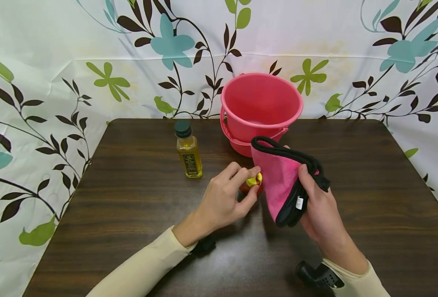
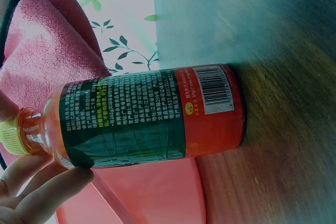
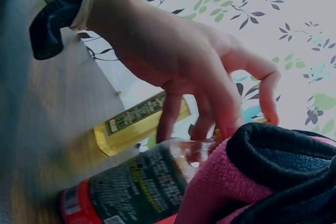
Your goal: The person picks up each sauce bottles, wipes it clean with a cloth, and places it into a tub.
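My left hand (image 1: pixel 224 196) pinches the yellow cap (image 1: pixel 254 180) of a plastic bottle between thumb and fingers. That bottle (image 2: pixel 121 124), reddish with a dark green label and a barcode near its base, stands on the table; the hand hides most of it in the head view. In my right hand (image 1: pixel 323 216) is a folded pink cloth (image 1: pixel 274 177) with black edging and a small white tag, thumb on the near side. The cloth hangs just right of the capped bottle, and its fold (image 3: pixel 210 187) overlaps the bottle in the right wrist view.
Two nested pink buckets (image 1: pixel 261 103) stand at the table's back edge, behind the cloth. To the left of them is a glass bottle (image 1: pixel 189 154) of yellow liquid with a dark green cap. A patterned curtain (image 1: pixel 93 37) hangs behind the brown wooden table (image 1: pixel 130 214).
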Tool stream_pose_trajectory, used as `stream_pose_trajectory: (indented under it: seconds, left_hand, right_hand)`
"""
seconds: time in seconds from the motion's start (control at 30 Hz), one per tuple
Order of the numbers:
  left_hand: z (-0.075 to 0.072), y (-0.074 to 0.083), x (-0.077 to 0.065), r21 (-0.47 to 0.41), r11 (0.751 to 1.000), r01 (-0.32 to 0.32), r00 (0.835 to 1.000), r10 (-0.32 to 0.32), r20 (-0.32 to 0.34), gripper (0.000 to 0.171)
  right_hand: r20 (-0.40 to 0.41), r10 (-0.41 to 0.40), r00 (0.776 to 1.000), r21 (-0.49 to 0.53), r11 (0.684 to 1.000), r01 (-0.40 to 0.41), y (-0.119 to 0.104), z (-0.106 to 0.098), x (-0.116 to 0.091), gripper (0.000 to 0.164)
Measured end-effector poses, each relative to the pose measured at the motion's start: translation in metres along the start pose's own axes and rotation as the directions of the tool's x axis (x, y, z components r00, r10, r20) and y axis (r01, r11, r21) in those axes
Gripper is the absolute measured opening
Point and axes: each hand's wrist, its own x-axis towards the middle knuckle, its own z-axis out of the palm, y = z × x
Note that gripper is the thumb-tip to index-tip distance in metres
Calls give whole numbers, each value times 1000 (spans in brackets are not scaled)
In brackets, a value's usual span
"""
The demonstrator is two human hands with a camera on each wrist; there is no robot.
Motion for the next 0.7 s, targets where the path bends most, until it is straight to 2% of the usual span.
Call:
stream_pose_trajectory:
  seconds: [0.13,0.33,0.7]
  left_hand:
    - [0,-1,0,7,1000,-6,1000,6,-4,39]
    - [0,0,2,0,1000,-1,1000,1,6,39]
    - [-1,2,0,8,1000,21,1000,-21,14,39]
  right_hand:
    - [1,-17,1000,51,999,17,-1,-1,2,48]
    - [27,16,1000,36,999,-17,1,-4,1,49]
    - [15,48,999,14,999,-49,5,-5,0,49]
